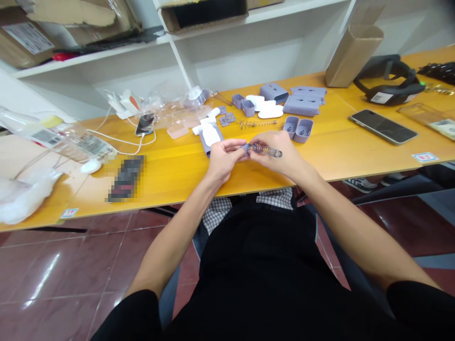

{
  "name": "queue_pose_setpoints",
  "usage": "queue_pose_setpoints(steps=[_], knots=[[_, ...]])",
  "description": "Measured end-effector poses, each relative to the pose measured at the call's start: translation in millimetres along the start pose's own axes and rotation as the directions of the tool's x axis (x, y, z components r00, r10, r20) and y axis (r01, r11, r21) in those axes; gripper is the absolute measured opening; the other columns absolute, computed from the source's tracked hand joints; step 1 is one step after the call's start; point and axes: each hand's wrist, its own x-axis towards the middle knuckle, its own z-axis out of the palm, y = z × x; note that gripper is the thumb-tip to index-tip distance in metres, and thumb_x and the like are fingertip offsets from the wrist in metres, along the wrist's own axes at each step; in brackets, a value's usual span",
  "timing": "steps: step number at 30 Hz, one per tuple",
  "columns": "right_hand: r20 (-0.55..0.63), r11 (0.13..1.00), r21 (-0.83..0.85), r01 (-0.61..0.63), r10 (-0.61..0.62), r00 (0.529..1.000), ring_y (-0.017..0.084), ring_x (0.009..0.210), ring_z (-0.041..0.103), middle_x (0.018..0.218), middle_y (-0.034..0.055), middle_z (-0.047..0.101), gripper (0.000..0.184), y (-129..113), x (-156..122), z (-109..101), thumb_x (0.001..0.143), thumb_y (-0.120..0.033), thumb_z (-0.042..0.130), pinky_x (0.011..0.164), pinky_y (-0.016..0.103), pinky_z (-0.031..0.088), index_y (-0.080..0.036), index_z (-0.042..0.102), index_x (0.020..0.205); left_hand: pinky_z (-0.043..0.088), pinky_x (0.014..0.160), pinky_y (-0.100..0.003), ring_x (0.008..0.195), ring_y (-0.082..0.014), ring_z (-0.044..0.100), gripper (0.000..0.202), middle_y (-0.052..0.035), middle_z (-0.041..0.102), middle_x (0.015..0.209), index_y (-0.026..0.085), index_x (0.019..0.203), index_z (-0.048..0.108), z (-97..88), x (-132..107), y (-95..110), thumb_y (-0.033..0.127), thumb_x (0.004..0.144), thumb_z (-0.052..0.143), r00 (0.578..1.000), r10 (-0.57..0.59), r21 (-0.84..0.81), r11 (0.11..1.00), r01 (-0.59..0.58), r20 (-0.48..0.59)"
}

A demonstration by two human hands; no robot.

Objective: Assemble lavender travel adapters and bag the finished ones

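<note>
Above the yellow table's front edge, my left hand [223,159] and my right hand [273,151] meet. Between them is a coiled metal spring [265,150] on a slim rod, with a small lilac plastic piece [246,149] at its left end. My left fingers pinch the lilac end, and my right fingers grip the coils. Part of the spring is hidden by my right fingers. Just behind my left hand lies a white plastic part on a lilac pad [210,136]. Loose springs [256,124] lie behind my hands.
Lilac plastic housings [302,105] and cups [298,129] with white pieces stand behind my hands. A phone [383,126] lies to the right, near a headset [389,85]. Clear plastic bags, cables, a white mouse [91,166] and a blurred dark object [126,178] lie left. White shelves rise behind.
</note>
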Motion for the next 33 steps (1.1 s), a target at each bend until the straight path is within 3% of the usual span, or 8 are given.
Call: queue_pose_setpoints(steps=[12,17,20,24,33], knots=[[-0.080,0.994,0.095,-0.057,0.065,0.995,0.025,0.079,0.070,0.085,0.0050,0.078,0.014,4.7,0.3,8.3,0.089,-0.031,0.074,0.080,0.040,0.050,-0.022,0.080,0.097,0.068,0.086,-0.037,0.082,-0.0168,0.074,0.020,-0.0011,0.072,0.079,0.016,0.090,0.073,1.0,-2.6,4.7,0.015,0.073,0.084,0.997,0.072,0.057,0.996,-0.071,-0.006],[-0.081,0.986,0.152,-0.065,0.078,0.994,0.022,0.074,0.067,0.081,0.0030,0.075,0.015,13.0,0.5,8.4,0.087,-0.035,0.079,0.077,0.039,0.051,-0.023,0.080,0.095,0.068,0.085,-0.036,0.079,-0.0156,0.074,0.022,0.0006,0.071,0.078,0.018,0.090,0.068,-1.0,-2.7,6.0,0.013,0.074,0.082,0.997,0.055,0.066,0.996,-0.059,0.054],[-0.121,0.990,0.137,-0.039,0.056,0.991,0.025,0.081,0.066,0.090,0.0053,0.074,0.018,16.5,1.1,9.3,0.085,-0.037,0.081,0.077,0.041,0.052,-0.024,0.082,0.098,0.068,0.084,-0.035,0.078,-0.0151,0.074,0.023,0.0019,0.069,0.077,0.019,0.091,0.064,0.2,-2.9,7.4,0.012,0.075,0.079,0.996,0.064,0.058,0.996,-0.068,0.056],[-0.175,0.993,0.122,-0.008,0.030,0.984,0.029,0.092,0.070,0.107,0.0098,0.075,0.023,12.2,1.3,14.0,0.086,-0.035,0.077,0.082,0.045,0.055,-0.023,0.083,0.105,0.066,0.086,-0.033,0.081,-0.0147,0.074,0.026,0.0027,0.068,0.077,0.021,0.089,0.058,3.5,-3.3,9.3,0.013,0.077,0.080,0.997,0.080,0.077,0.994,-0.079,-0.003],[-0.147,0.989,0.138,-0.055,0.075,0.986,0.029,0.089,0.077,0.098,0.0073,0.084,0.021,3.5,1.0,20.2,0.087,-0.029,0.069,0.086,0.045,0.060,-0.023,0.084,0.100,0.064,0.085,-0.033,0.081,-0.0148,0.070,0.028,0.0026,0.065,0.078,0.022,0.084,0.054,6.0,-4.1,5.0,0.011,0.077,0.079,0.993,0.120,0.063,0.991,-0.120,-0.006]])
